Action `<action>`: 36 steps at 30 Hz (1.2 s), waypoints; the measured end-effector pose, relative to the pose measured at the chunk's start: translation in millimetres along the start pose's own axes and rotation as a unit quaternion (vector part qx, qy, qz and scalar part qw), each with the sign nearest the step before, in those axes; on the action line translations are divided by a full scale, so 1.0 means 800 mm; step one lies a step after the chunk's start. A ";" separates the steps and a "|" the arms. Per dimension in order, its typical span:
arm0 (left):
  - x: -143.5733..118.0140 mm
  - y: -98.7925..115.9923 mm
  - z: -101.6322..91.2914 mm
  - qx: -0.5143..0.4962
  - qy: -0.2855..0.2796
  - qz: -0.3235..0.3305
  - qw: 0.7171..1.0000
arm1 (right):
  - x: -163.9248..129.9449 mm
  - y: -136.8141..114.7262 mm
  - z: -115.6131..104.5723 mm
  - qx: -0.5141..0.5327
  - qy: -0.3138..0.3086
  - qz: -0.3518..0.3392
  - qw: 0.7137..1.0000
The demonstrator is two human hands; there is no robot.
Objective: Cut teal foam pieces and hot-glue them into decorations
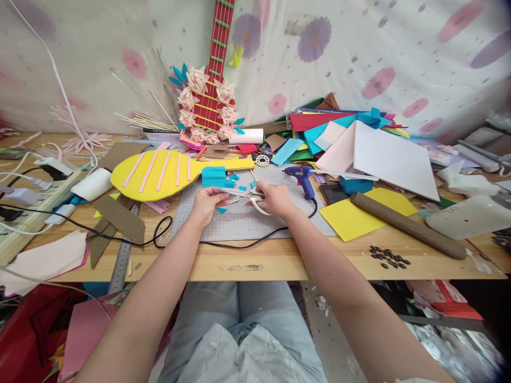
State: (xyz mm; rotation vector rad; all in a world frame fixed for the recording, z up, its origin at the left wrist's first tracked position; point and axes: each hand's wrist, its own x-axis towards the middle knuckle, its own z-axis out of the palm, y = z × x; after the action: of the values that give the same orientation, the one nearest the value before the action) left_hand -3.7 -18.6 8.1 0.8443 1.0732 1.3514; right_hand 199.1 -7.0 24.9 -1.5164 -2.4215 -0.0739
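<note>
My right hand (275, 199) grips white-handled scissors (243, 194) over a grey cutting mat (243, 218), blades pointing left. My left hand (207, 204) pinches a small piece at the blade tips; the piece is too small to make out. Teal foam scraps (222, 210) lie around the hands, and a teal foam block (213, 176) sits just behind them. A yellow guitar-shaped foam cutout (159, 173) with pink strips lies to the left.
A blue glue gun (301, 178) stands right of my hand, its black cord (255, 243) looping across the mat. Coloured paper stack (331, 127), white canvas (391, 159), brown cardboard tube (407, 226), yellow sheet (351, 218), power strip (35, 205), metal ruler (122, 260), red guitar model (211, 90) against the wall.
</note>
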 end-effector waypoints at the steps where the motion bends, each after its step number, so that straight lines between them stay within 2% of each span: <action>1: 0.000 -0.001 -0.001 0.002 0.000 -0.001 1.000 | 0.000 0.000 -0.001 0.000 -0.002 -0.002 1.000; 7: 0.001 -0.002 -0.002 0.012 -0.001 -0.001 1.000 | 0.000 0.002 -0.001 -0.002 -0.012 -0.004 1.000; 14: -0.002 0.003 0.002 0.000 0.002 0.003 1.000 | 0.001 0.000 0.008 0.014 0.007 0.021 1.000; 16: -0.003 0.004 0.002 -0.002 -0.003 0.007 1.000 | 0.002 0.000 0.011 0.033 0.016 0.054 0.998; 18: -0.002 0.004 0.000 -0.004 -0.006 0.012 1.000 | 0.004 0.002 0.013 0.051 0.035 0.116 0.991; 22: 0.001 0.002 -0.004 -0.010 -0.005 0.021 1.000 | 0.008 0.013 0.017 0.083 0.057 0.263 0.960; 24: 0.002 0.001 -0.005 -0.020 -0.001 0.026 0.999 | 0.008 0.019 0.020 0.102 0.060 0.289 0.950; 30: 0.007 0.003 -0.008 -0.037 0.029 0.048 0.998 | 0.006 0.033 0.031 0.145 0.057 0.278 0.948; 36: 0.009 0.001 -0.010 0.019 0.071 0.090 0.993 | 0.007 0.043 0.028 0.127 0.062 0.265 0.954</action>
State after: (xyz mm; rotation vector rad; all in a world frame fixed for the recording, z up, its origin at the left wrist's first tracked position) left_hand -11.8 -12.6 5.4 0.9002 1.1576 1.5658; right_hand 222.5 17.2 0.9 -1.9050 -1.7758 0.2365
